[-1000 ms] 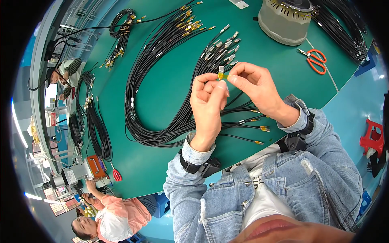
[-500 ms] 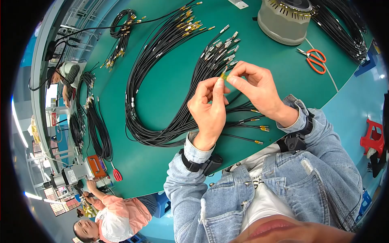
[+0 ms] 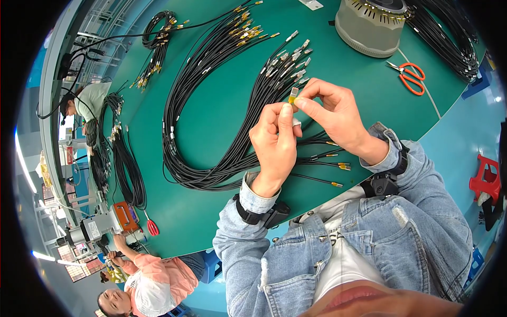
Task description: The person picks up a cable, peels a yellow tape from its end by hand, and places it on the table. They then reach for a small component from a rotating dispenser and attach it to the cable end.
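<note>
Fingertips of both my hands meet over the green table (image 3: 211, 111), pinching a small yellow-tipped connector (image 3: 292, 97) between them. My right hand (image 3: 332, 113) grips it from the far side with thumb and forefinger, while my left hand (image 3: 275, 142) closes on its lower end; the cable it belongs to seems to run down behind my left palm, though I cannot see that part clearly. Directly beneath my hands lies the big looped bundle of black cables (image 3: 211, 105), its metal ends fanned out toward the far edge. Orange-handled scissors (image 3: 409, 77) rest to my right, near a round grey machine (image 3: 372, 24). Another coil of cables (image 3: 124, 164) lies well to my left.
</note>
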Action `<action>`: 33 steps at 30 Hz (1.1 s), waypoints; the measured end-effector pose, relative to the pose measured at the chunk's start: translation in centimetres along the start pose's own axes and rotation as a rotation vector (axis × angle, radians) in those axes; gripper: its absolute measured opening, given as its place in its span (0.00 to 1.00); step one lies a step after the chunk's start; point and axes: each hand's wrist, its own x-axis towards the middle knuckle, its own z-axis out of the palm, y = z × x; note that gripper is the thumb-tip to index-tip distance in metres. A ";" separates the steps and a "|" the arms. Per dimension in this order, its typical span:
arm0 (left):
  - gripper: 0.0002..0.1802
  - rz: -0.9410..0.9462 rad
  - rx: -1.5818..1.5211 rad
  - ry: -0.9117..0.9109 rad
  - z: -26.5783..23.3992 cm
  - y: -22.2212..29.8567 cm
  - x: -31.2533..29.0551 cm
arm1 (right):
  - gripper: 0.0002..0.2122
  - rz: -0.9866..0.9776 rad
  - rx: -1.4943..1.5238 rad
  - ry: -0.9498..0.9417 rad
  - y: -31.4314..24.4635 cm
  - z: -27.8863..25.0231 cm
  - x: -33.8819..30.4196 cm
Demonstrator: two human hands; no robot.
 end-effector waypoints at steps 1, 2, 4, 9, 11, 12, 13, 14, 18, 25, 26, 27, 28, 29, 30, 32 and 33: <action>0.08 -0.015 -0.036 -0.021 -0.1 0.1 0.1 | 0.03 -0.002 -0.002 0.002 0.0 0.0 0.0; 0.08 -0.030 -0.072 -0.042 -0.2 0.1 0.1 | 0.03 -0.003 -0.004 0.004 0.1 0.0 0.0; 0.09 -0.072 -0.105 -0.062 -0.3 0.6 0.2 | 0.03 -0.006 0.006 0.000 0.1 0.0 0.0; 0.11 -0.212 -0.203 -0.174 -1.0 1.1 0.6 | 0.02 -0.013 0.045 -0.017 -0.2 0.0 0.1; 0.12 -0.240 -0.219 -0.208 -1.3 1.1 0.8 | 0.03 -0.013 0.055 -0.024 -0.2 0.0 0.1; 0.12 -0.247 -0.242 -0.236 -1.5 1.1 1.0 | 0.03 -0.020 0.051 -0.034 -0.1 -0.1 0.2; 0.13 -0.254 -0.265 -0.264 -1.6 1.0 1.1 | 0.03 -0.028 0.047 -0.044 0.0 -0.1 0.2; 0.13 -0.261 -0.288 -0.292 -1.7 0.9 1.3 | 0.03 -0.036 0.042 -0.054 0.0 -0.2 0.2; 0.14 -0.312 -0.356 -0.370 -2.2 0.8 1.6 | 0.04 0.002 0.039 0.003 -0.3 0.1 0.3; 0.16 -0.422 -0.513 -0.543 -2.9 0.4 2.1 | 0.05 0.108 0.271 -0.128 0.2 -0.2 0.7; 0.16 -0.439 -0.562 -0.592 -3.0 0.2 2.2 | 0.05 0.123 0.338 -0.171 0.2 -0.3 0.7; 0.16 -0.437 -0.563 -0.591 -3.1 -0.1 2.2 | 0.05 0.123 0.337 -0.172 0.2 -0.4 0.7; 0.16 -0.449 -0.601 -0.626 -3.2 -0.3 2.3 | 0.05 0.102 0.330 -0.193 0.3 -0.5 0.7; 0.16 -0.460 -0.640 -0.663 -3.2 -0.5 2.3 | 0.05 0.080 0.322 -0.214 0.3 -0.5 0.7; 0.17 -0.471 -0.678 -0.700 -3.3 -0.5 2.4 | 0.05 0.057 0.313 -0.234 0.3 -0.6 0.6; 0.17 -0.479 -0.669 -0.700 -3.1 -0.4 2.4 | 0.05 0.020 0.284 -0.227 0.5 -0.6 0.6; 0.17 -0.488 -0.654 -0.691 -3.1 -0.3 2.3 | 0.05 -0.016 0.263 -0.227 0.6 -0.5 0.6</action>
